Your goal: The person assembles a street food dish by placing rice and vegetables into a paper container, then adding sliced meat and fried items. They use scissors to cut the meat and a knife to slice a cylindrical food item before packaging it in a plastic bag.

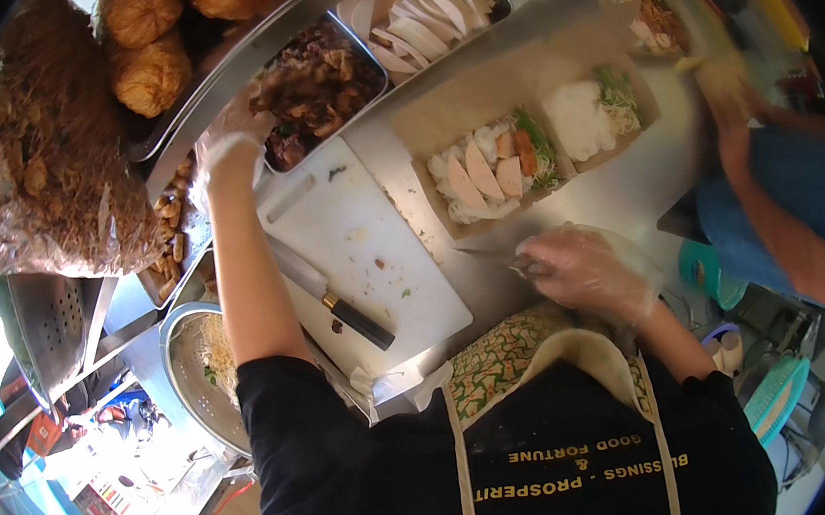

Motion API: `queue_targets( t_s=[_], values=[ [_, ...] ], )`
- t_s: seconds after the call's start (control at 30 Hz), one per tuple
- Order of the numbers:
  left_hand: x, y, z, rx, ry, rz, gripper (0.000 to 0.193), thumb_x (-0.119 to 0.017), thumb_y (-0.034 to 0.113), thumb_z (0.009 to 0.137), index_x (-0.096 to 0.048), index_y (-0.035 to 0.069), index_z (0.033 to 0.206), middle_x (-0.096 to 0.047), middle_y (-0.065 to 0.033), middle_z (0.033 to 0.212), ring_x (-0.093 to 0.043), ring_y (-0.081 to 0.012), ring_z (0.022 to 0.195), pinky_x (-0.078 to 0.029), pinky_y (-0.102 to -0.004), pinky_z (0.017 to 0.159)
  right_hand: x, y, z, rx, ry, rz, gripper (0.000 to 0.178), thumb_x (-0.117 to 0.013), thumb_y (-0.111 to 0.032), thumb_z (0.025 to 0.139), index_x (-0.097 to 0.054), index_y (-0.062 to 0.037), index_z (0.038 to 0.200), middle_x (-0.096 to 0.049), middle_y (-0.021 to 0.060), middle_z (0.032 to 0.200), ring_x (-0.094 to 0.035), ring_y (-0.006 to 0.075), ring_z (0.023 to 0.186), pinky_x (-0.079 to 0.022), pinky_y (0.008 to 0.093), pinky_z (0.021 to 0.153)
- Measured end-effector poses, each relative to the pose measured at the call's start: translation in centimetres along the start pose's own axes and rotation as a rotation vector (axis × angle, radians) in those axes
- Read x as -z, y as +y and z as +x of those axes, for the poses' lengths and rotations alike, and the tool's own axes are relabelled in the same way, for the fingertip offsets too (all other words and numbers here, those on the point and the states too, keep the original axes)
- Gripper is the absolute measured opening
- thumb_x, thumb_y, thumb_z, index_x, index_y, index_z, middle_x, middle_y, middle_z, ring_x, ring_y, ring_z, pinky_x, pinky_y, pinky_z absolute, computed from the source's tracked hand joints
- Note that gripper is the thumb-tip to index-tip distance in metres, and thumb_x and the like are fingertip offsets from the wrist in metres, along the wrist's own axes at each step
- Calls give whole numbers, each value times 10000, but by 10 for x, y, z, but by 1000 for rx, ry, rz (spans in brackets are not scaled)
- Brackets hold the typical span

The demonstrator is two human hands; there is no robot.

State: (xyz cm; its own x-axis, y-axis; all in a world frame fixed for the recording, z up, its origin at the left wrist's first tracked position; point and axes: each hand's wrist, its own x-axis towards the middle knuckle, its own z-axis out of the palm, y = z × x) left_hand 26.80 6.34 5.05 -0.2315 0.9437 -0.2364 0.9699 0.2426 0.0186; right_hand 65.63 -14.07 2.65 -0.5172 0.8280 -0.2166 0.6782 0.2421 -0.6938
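My left hand (231, 141), in a clear plastic glove, reaches to the near left corner of a metal tray of dark brown cooked meat (314, 82); its fingers are blurred. My right hand (585, 274), also gloved, is closed round a pair of metal scissors (498, 257), their tip pointing left. Just beyond them lies an open cardboard box (431, 195). Its left part holds white sticky rice topped with pale pink sausage slices (484, 172), brown pieces and greens. White rice (579, 121) and greens fill the right part.
A white cutting board (370, 232) with crumbs lies left of the box, a black-handled knife (359, 321) on its edge. Sliced sausage fills another tray (428, 20). A bag of brown shreds (41, 166) hangs left, above a colander (198, 370). Another person's hand (725, 89) works at right.
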Motion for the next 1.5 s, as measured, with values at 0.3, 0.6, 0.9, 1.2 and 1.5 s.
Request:
queue_targets(
  t_s=[0.3,0.6,0.9,1.2,1.5],
  values=[
    [-22,-85,64,-304,-166,-417,444,-659,81,909,-577,119,1344,-589,-72,1358,-611,-192,1154,-511,-344,995,-13,-11,10,-120,-113,145,253,-737,-218,839,-637,-79,1025,-627,100,815,-618,330,788,-498,444,717],
    [-27,-104,28,25,-358,-1278,329,-704,47,886,-645,-58,1192,-704,-184,1103,-707,-309,909,-616,-416,837,14,-77,120,112,295,-258,542,-588,-542,952,-630,-8,1034,-675,192,922,-659,355,954,-521,466,825],
    [6,-91,-28,-245,-348,-1397,271,-657,113,887,-667,-75,1081,-681,-226,1094,-672,-333,778,-598,-442,669,39,-114,195,313,234,-281,662,-567,-605,938,-664,44,848,-674,240,894,-655,403,948,-506,488,866],
    [-48,-84,20,-225,-500,-1714,281,-674,79,923,-683,20,1198,-704,-133,1121,-667,-254,981,-566,-346,856,27,-112,217,183,88,-171,744,-562,-639,939,-662,77,761,-642,284,773,-644,440,797,-486,508,804],
    [-37,-48,5,217,-213,-1213,338,-600,315,1027,-665,80,1261,-696,-62,1161,-640,-138,927,-544,-272,790,9,-110,239,18,169,-188,750,-550,-636,947,-669,87,786,-655,297,797,-654,447,844,-494,506,805]
  ],
)
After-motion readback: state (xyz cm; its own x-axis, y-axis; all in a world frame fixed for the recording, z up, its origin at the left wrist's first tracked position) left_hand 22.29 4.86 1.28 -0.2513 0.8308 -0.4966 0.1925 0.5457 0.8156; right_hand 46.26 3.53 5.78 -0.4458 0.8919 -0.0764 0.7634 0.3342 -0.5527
